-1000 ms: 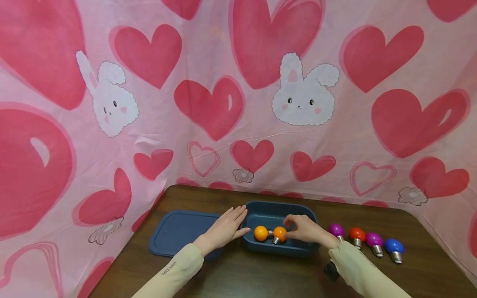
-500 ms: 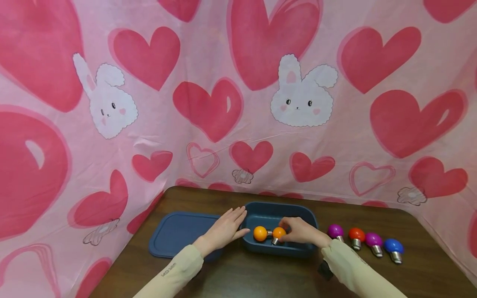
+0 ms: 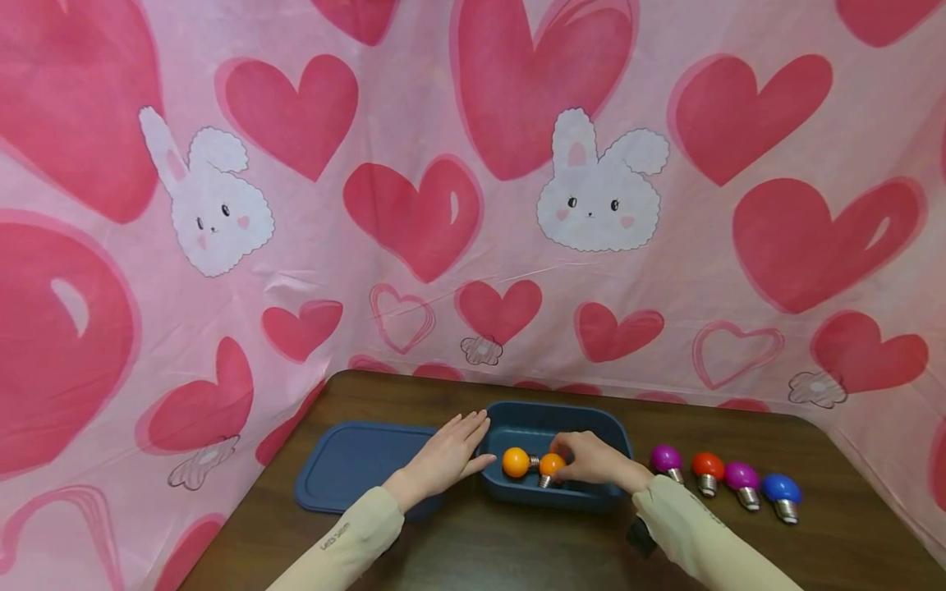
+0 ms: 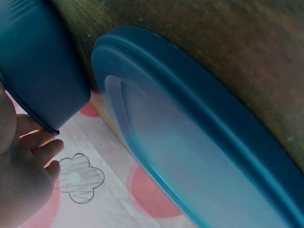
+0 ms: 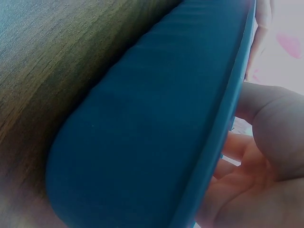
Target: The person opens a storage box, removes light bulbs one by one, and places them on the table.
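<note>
Inside a dark blue box (image 3: pixel 547 495) lie two orange light bulbs with silver screw bases. My right hand (image 3: pixel 591 460) reaches in over the box's right side, and its thumb and fingers pinch the right orange bulb (image 3: pixel 551 465). The left orange bulb (image 3: pixel 515 462) rests on the box floor, its base pointing at the other one. My left hand (image 3: pixel 452 450) has its fingers extended along the box's left rim. In the left wrist view, fingertips (image 4: pixel 50 149) show right at that rim. From the right wrist, the box wall (image 5: pixel 137 128) hides the bulbs.
A flat blue lid (image 3: pixel 362 460) lies left of the box, partly under my left forearm. To the right stand several bulbs in a row: a purple bulb (image 3: pixel 666 458), a red bulb (image 3: pixel 708 466), another purple bulb (image 3: pixel 742 476) and a blue bulb (image 3: pixel 782 488). A heart-patterned cloth (image 3: pixel 510 213) hangs behind the table.
My right hand has moved slightly left, and its fingers have closed around the right orange bulb, which has tilted a little. The left hand stays at the box rim.
</note>
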A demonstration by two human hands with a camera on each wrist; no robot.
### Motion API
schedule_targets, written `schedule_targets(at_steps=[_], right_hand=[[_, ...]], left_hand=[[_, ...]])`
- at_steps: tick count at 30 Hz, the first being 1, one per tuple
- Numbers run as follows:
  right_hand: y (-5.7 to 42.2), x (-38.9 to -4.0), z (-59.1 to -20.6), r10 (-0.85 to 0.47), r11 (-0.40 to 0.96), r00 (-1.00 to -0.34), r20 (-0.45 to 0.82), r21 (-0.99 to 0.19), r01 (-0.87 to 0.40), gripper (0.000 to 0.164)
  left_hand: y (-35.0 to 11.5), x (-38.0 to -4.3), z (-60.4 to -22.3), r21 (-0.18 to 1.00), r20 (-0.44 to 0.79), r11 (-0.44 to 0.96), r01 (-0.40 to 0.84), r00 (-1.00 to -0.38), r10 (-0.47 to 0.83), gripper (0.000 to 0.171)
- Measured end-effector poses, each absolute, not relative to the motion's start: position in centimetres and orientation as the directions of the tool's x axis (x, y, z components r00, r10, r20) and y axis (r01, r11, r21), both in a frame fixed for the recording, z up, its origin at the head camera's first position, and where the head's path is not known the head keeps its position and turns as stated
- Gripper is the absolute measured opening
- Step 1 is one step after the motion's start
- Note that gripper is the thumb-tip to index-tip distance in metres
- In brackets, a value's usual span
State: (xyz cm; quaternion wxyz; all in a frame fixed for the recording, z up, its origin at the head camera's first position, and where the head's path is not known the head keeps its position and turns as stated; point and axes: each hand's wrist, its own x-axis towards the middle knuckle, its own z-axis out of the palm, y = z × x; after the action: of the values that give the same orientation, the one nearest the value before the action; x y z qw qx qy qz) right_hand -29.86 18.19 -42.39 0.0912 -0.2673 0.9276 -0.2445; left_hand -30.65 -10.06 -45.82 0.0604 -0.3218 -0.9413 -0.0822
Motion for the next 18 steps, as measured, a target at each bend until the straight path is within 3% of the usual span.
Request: schedule_targets(at_steps=[18], right_hand=[[19.3,-29.3,-41.8,-0.550,0.723,-0.834,0.048,-0.472,-0.504,0.030]], left_hand=[[-10.1,-30.6,-45.7,0.113,0.180,0.770,0.628,-0.775,0.606,0.065]])
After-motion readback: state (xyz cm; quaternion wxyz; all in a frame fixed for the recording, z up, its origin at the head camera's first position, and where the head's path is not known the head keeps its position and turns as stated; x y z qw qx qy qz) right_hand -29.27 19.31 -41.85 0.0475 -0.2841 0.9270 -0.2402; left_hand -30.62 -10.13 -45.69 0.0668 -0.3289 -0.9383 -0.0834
